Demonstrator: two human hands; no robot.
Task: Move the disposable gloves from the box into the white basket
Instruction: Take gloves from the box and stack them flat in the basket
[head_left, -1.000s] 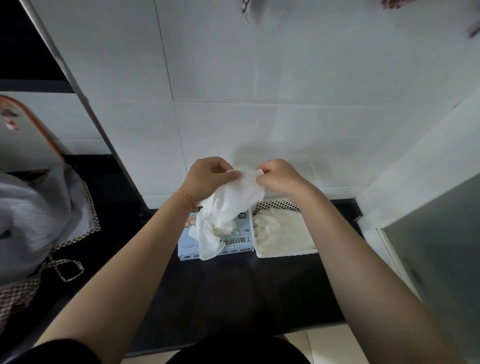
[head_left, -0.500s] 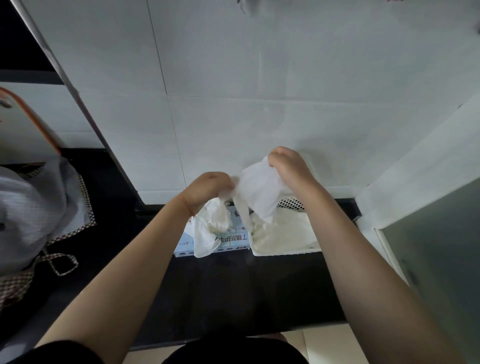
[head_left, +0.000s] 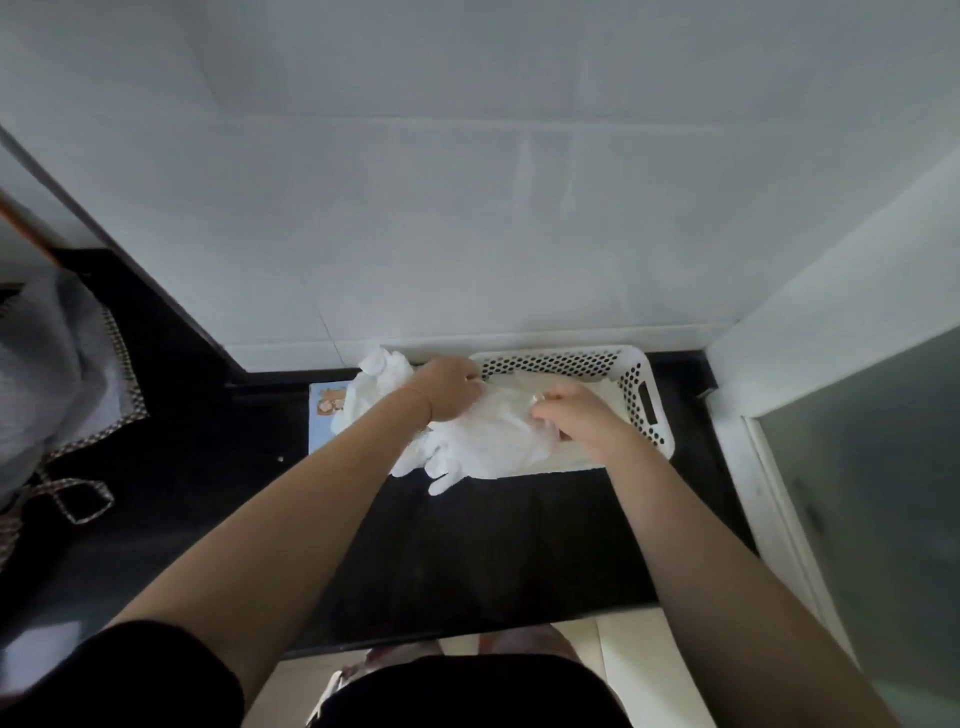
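Observation:
A white perforated basket (head_left: 644, 400) stands on the black counter against the wall. Left of it lies the light-blue glove box (head_left: 324, 410), largely covered by crumpled white gloves (head_left: 376, 374) spilling from it. A white disposable glove (head_left: 483, 441) is spread over the basket's near left corner, its fingers hanging past the front rim. My left hand (head_left: 447, 387) pinches the glove's upper edge by the basket's far left corner. My right hand (head_left: 576, 415) pinches the same glove inside the basket. More pale gloves lie under it in the basket.
The black counter (head_left: 467, 545) runs from the tiled wall to its front edge near my body. A grey cloth with checked trim (head_left: 57, 374) lies at the far left. A white frame with frosted glass (head_left: 857, 467) bounds the right side.
Both hands have come down from chest height to the basket. The glove they held up is now spread low over the basket's near left corner. The view has tilted downward.

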